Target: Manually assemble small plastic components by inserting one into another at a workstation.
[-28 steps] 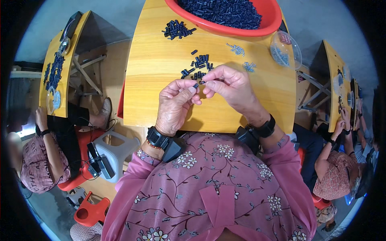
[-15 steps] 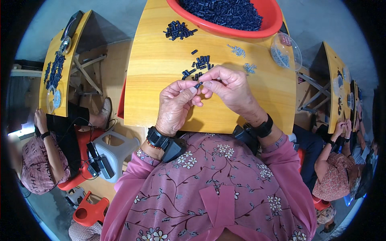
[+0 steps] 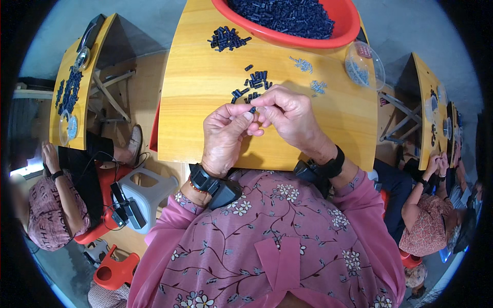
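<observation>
Pinching a small dark piece over the yellow table

You have both hands together above the near middle of the yellow table (image 3: 205,102). Your left hand (image 3: 223,137) is curled closed, its thumb and forefinger pressed on a small dark piece (image 3: 252,109) that shows just at the fingertips. Your right hand (image 3: 288,119) is closed too, its fingertips meeting the same piece from the right, so the two hands touch there. How much of the piece each hand grips is hidden by your fingers.

Just beyond your fingertips, on the table, lies a loose cluster of dark pieces (image 3: 255,82). A second heap (image 3: 226,38) sits farther away and to the left. At the far edge stands a red basin (image 3: 287,40) filled with the same dark pieces. To the right of the cluster lie two small patches of pale blue bits (image 3: 318,86), and at the far right edge rests a clear round dish (image 3: 363,65) holding more small bits.

You wear a black band (image 3: 205,179) on the left wrist and another black band (image 3: 334,165) on the right, with pink flowered sleeves. Other people sit at yellow tables well apart to your left and right, and a grey stool (image 3: 146,192) stands on the floor near your left.
</observation>
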Demonstrator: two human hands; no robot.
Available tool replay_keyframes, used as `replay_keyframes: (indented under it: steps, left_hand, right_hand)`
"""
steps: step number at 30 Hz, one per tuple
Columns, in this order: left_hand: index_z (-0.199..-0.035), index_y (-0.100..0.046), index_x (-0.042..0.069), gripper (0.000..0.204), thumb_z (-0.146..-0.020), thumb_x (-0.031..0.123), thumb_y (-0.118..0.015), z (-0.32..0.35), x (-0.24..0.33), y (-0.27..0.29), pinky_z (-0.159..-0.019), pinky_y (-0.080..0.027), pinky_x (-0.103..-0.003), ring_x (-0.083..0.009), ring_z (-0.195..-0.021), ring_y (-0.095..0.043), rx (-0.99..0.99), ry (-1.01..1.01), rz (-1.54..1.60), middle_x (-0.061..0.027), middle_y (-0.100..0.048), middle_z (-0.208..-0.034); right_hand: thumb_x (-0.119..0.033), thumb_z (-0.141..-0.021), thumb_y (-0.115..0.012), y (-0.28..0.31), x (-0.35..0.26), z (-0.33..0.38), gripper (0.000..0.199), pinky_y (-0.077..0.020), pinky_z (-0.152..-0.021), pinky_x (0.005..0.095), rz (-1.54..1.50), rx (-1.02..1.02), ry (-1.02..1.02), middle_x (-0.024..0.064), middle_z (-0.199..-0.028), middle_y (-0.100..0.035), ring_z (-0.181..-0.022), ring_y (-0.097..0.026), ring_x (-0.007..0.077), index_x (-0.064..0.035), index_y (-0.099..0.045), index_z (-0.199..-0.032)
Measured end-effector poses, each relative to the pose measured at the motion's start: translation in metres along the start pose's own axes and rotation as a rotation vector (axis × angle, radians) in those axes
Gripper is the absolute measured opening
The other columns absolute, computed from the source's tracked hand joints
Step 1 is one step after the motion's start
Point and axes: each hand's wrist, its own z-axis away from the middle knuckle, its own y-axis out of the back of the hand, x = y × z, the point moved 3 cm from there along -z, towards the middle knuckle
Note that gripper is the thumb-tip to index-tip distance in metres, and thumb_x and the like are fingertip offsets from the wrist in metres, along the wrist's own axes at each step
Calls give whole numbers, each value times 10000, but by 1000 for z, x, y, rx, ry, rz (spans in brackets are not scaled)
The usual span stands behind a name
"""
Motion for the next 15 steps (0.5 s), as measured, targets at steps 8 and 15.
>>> replay_keyframes:
  steps: [8, 15]
  left_hand:
    - [-984, -606, -16, 65, -934, -17, -563, 1, -6, -2, -679, -586, -309, -198, -727, -690, 69, -19, -10, -158, -690, -857]
    - [-1002, -615, -37, 95, -944, -6, -546, 1, -4, 3, -685, -591, -307, -187, -727, -681, 53, 56, 59, -133, -687, -898]
  right_hand:
    - [57, -907, -571, -1, 18, 3, 103, -555, -645, 233, -282, -74, -229, 66, -892, -621, -707, -655, 111, 59, -653, -970]
    - [24, -864, -645, 3, 14, 7, 217, -556, -699, 246, -113, -68, -85, 69, -945, -630, -763, -655, 111, 40, -633, -1081]
